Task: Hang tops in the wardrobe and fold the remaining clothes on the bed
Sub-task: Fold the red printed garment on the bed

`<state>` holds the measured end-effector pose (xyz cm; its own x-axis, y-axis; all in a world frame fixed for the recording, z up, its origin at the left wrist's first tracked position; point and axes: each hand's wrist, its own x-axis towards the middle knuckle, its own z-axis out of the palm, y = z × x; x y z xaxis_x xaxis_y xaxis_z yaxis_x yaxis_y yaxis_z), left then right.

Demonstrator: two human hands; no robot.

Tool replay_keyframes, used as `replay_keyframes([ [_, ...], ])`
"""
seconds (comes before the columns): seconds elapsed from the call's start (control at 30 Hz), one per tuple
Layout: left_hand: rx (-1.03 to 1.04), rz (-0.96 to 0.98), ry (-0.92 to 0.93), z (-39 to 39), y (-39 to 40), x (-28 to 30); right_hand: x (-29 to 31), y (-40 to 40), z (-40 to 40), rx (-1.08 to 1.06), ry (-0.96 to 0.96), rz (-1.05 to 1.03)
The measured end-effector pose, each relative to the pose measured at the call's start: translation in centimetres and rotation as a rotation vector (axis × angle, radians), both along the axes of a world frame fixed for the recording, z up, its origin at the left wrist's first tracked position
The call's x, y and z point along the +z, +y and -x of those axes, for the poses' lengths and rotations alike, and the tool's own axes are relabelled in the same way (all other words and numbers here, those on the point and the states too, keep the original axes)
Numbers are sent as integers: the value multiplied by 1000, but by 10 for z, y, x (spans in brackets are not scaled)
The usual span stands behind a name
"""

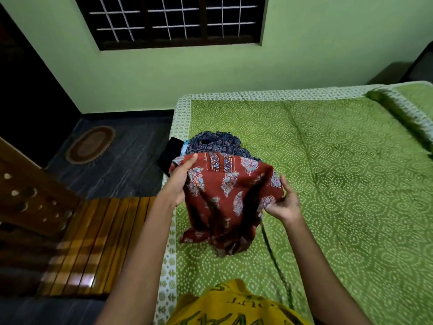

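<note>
A rust-red printed top (225, 198) hangs between my hands above the green patterned bedsheet (339, 184), its lower end resting on the bed. My left hand (179, 181) holds its upper left edge near the neckline, fingers behind the cloth. My right hand (284, 202) pinches its right edge. Behind it lies a dark blue printed garment (215, 143) in a heap on the bed's left side, with a black piece (169, 153) at the bed's edge. The wardrobe is not in view.
A wooden chair or bench (93, 242) stands left of the bed. An oval mat (90, 145) lies on the dark floor. A barred window (173, 19) is in the green wall. A folded green cover (403, 106) lies at the far right.
</note>
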<state>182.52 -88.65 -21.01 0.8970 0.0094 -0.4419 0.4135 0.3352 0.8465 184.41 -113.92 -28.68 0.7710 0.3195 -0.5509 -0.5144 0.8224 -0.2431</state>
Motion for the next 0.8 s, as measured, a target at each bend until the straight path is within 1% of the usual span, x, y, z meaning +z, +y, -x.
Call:
replay_keyframes([
  [0.07,47,-46,15,-4,1,-1,-5,2,-2,132,137,48],
  [0.1,65,-65,18,-6,2,0,-4,-2,-4,196,142,89],
  [0.2,99,-66,-5,-12,12,0,28,-10,-4,285,6,190],
  [0.3,171,-87,4,-12,27,-3,53,-32,-9,209,-232,340],
  [0.33,206,-102,8,-11,32,-5,58,-38,-11,183,-275,391],
  [0.43,310,-84,-18,-5,43,-9,57,-57,-18,32,-303,469],
  [0.5,337,-55,-26,0,47,-11,56,-66,-19,4,-306,492],
  [0.57,288,-11,-15,6,47,-13,54,-74,-20,35,-302,550],
  [0.6,245,3,23,8,46,-14,56,-76,-19,50,-298,582],
  [0.67,132,4,189,13,45,-12,57,-79,-19,37,-294,595],
  [0.73,-56,-17,361,20,43,-11,61,-84,-21,15,-299,596],
  [0.77,-127,-34,409,23,43,-12,64,-86,-22,6,-302,596],
  [0.8,-143,-53,428,23,43,-16,67,-89,-24,6,-286,598],
])
